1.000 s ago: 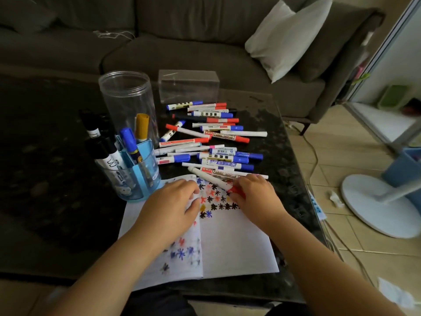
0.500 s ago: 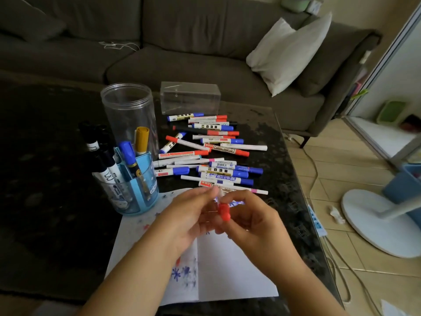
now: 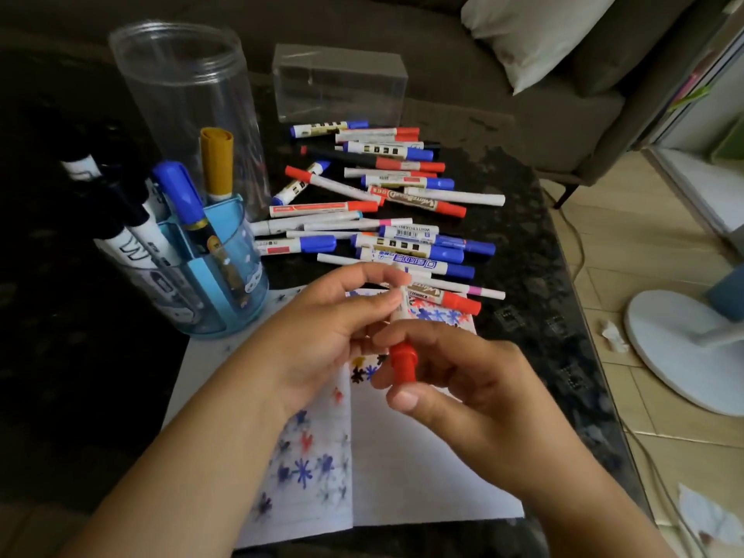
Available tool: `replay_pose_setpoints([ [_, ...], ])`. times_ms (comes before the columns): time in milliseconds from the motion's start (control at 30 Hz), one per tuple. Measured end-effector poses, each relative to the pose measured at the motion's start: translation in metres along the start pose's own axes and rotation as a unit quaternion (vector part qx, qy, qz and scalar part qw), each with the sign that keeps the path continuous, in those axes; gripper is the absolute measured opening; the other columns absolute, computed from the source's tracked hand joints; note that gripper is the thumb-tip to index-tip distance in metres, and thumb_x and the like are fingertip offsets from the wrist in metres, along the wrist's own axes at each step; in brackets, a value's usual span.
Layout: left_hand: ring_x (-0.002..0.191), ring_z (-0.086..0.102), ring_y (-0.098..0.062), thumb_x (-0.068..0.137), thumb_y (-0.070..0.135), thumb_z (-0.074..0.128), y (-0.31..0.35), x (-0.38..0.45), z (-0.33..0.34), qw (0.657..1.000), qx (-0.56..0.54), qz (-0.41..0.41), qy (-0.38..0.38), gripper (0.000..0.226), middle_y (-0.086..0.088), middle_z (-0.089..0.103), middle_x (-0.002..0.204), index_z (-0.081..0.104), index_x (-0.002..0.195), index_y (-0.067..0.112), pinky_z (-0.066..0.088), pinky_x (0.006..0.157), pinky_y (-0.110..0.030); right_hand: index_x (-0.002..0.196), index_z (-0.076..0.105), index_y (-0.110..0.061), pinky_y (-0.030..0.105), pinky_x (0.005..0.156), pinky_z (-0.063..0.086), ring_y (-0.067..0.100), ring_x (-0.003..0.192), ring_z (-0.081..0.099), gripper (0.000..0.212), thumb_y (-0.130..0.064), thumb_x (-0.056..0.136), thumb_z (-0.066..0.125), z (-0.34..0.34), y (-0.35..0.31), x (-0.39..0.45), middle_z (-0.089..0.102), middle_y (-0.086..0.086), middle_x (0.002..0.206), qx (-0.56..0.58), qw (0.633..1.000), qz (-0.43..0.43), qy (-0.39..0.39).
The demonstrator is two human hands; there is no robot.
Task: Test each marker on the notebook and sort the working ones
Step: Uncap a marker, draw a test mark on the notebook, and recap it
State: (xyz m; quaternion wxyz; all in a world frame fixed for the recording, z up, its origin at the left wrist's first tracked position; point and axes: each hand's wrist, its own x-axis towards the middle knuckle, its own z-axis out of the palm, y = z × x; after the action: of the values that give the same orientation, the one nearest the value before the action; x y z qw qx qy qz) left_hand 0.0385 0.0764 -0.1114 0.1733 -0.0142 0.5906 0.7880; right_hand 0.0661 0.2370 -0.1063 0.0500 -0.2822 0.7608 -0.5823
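Above the open notebook I hold a white marker with a red cap. My left hand grips the white barrel. My right hand pinches the red cap, which still sits on the marker's end. The notebook's pages carry several blue, red and black star-like scribbles. Behind my hands a loose pile of markers with red and blue caps lies on the dark table. A blue pen holder at the left stands with several markers upright in it.
A tall clear plastic jar stands behind the holder, and a clear rectangular box sits at the table's far edge. A sofa with a white cushion is beyond. A white fan base stands on the tiled floor at right.
My right hand picked the red-capped marker off the notebook and lifted it; my left hand left the page and took hold of its barrel. The view has tilted down and closer.
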Motion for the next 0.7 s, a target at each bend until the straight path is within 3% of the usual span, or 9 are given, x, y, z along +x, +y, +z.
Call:
replay_pose_setpoints([
  [100, 0.056, 0.056, -0.013, 0.073, 0.023, 0.06, 0.0, -0.001, 0.0, 1.0, 0.006, 0.001, -0.008, 0.026, 0.004, 0.057, 0.055, 0.063, 0.098, 0.018, 0.044, 0.054, -0.025, 0.102, 0.066, -0.025, 0.02, 0.064, 0.052, 0.012, 0.066, 0.067, 0.023, -0.04, 0.088, 0.057, 0.0, 0.002, -0.002, 0.07, -0.002, 0.08, -0.003, 1.0, 0.0, 0.026],
  [233, 0.055, 0.056, -0.013, 0.073, 0.025, 0.061, 0.001, -0.004, 0.001, 1.0, 0.007, 0.003, -0.011, 0.027, 0.005, 0.058, 0.055, 0.063, 0.099, 0.018, 0.042, 0.054, -0.028, 0.099, 0.066, -0.027, 0.021, 0.062, 0.052, 0.013, 0.062, 0.066, 0.02, -0.041, 0.088, 0.057, 0.0, -0.001, -0.004, 0.07, -0.002, 0.078, 0.035, 0.999, 0.012, 0.038],
  [400, 0.073, 0.061, -0.018, 0.072, 0.027, 0.062, 0.001, -0.006, 0.001, 1.0, -0.004, 0.002, 0.014, 0.024, -0.003, 0.064, 0.07, 0.069, 0.095, 0.022, 0.048, 0.067, -0.031, 0.097, 0.068, -0.028, 0.024, 0.063, 0.054, 0.013, 0.063, 0.067, 0.019, -0.041, 0.084, 0.063, 0.003, -0.003, -0.005, 0.072, 0.002, 0.078, 0.095, 0.995, 0.019, 0.027],
  [567, 0.077, 0.061, -0.022, 0.072, 0.026, 0.062, 0.002, -0.007, 0.003, 1.0, -0.008, -0.002, 0.029, 0.022, -0.015, 0.062, 0.081, 0.07, 0.091, 0.02, 0.048, 0.064, -0.026, 0.119, 0.062, -0.026, 0.024, 0.076, 0.052, 0.015, 0.075, 0.069, 0.052, -0.044, 0.071, 0.074, -0.006, -0.004, -0.005, 0.072, 0.01, 0.088, 0.145, 0.987, 0.014, -0.063],
  [633, 0.076, 0.064, -0.021, 0.07, 0.026, 0.062, 0.002, -0.006, 0.003, 0.999, -0.005, -0.001, 0.036, 0.022, -0.011, 0.067, 0.079, 0.071, 0.089, 0.019, 0.049, 0.068, -0.029, 0.124, 0.058, -0.03, 0.024, 0.074, 0.05, 0.018, 0.072, 0.065, 0.055, -0.036, 0.073, 0.077, -0.015, -0.002, -0.007, 0.07, 0.005, 0.082, 0.103, 0.994, 0.008, -0.039],
  [700, 0.084, 0.067, -0.026, 0.07, 0.026, 0.062, 0.0, -0.005, 0.004, 0.999, 0.003, -0.004, 0.041, 0.021, -0.012, 0.071, 0.084, 0.073, 0.086, 0.02, 0.05, 0.076, -0.034, 0.126, 0.055, -0.035, 0.021, 0.074, 0.045, 0.015, 0.074, 0.056, 0.052, -0.021, 0.077, 0.067, -0.024, 0.003, -0.01, 0.06, -0.008, 0.08, -0.011, 1.0, 0.0, 0.001],
])
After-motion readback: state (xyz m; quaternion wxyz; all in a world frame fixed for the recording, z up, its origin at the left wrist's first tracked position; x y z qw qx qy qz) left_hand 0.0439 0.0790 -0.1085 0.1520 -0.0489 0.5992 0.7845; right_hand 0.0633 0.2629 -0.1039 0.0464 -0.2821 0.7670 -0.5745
